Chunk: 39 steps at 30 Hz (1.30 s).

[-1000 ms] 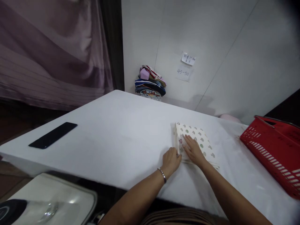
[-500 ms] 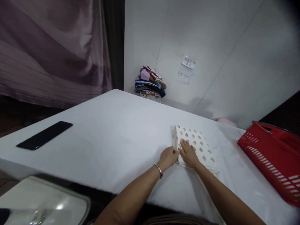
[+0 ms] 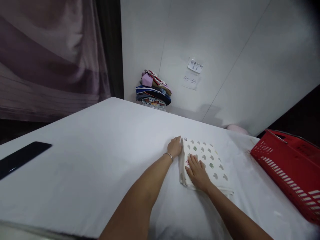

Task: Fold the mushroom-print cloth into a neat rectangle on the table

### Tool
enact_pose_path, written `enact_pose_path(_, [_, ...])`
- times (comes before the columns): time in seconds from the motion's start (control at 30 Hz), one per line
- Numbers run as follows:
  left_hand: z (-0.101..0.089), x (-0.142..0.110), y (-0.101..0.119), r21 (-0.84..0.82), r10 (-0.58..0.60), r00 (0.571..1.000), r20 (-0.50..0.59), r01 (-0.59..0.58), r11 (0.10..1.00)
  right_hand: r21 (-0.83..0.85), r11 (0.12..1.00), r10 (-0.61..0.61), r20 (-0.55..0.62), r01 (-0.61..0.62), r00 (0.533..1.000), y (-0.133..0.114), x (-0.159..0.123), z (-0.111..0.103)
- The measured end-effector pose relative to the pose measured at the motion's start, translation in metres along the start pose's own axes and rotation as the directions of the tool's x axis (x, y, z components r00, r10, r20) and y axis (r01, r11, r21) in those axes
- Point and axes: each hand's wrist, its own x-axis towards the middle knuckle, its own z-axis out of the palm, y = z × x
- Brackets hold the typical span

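A folded white cloth (image 3: 205, 166) printed with grey, green and red mushroom shapes lies on the white table. My left hand (image 3: 174, 147), with a silver bracelet at its wrist, is at the cloth's far left corner. Its fingers are closed at the folded left edge, partly hiding that corner. On top of the cloth, near its left side, my right hand (image 3: 198, 171) rests flat with fingers spread.
A red plastic basket (image 3: 287, 176) stands on the table (image 3: 112, 150) at the right. At the left lies a flat black object (image 3: 25, 156). Folded fabrics (image 3: 153, 88) are stacked beyond the far edge, by a wall with paper notes (image 3: 191, 80). A curtain (image 3: 50, 60) hangs left.
My left hand has moved away from me along the cloth's left edge, from the near part to the far corner. My right hand stays flat on the cloth. The view has shifted slightly.
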Motion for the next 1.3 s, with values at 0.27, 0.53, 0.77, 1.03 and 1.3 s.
enact_pose_path(0.27, [-0.001,0.044,-0.018,0.121,0.49,0.862,0.13,-0.504,0.855,-0.017,1.0,-0.024,-0.051,0.023,0.998,-0.002,-0.002,0.004])
enact_pose_path(0.53, [0.015,0.064,-0.027,0.181,0.498,0.854,0.151,-0.519,0.835,-0.029,0.999,-0.016,-0.023,0.015,1.0,-0.006,-0.004,0.0])
enact_pose_path(0.77, [0.026,0.066,-0.032,0.094,0.326,0.94,0.097,-0.335,0.938,-0.011,0.999,-0.033,-0.034,0.033,0.999,-0.009,-0.005,-0.003])
enact_pose_path(1.03, [-0.008,0.064,-0.009,0.19,0.281,0.887,0.368,-0.367,0.911,0.027,0.999,-0.021,0.008,0.021,1.0,-0.014,-0.002,-0.01])
enact_pose_path(1.3, [0.01,0.022,0.053,0.344,0.254,0.93,0.265,-0.337,0.876,0.116,0.993,0.001,0.006,-0.002,1.0,-0.016,0.001,-0.012])
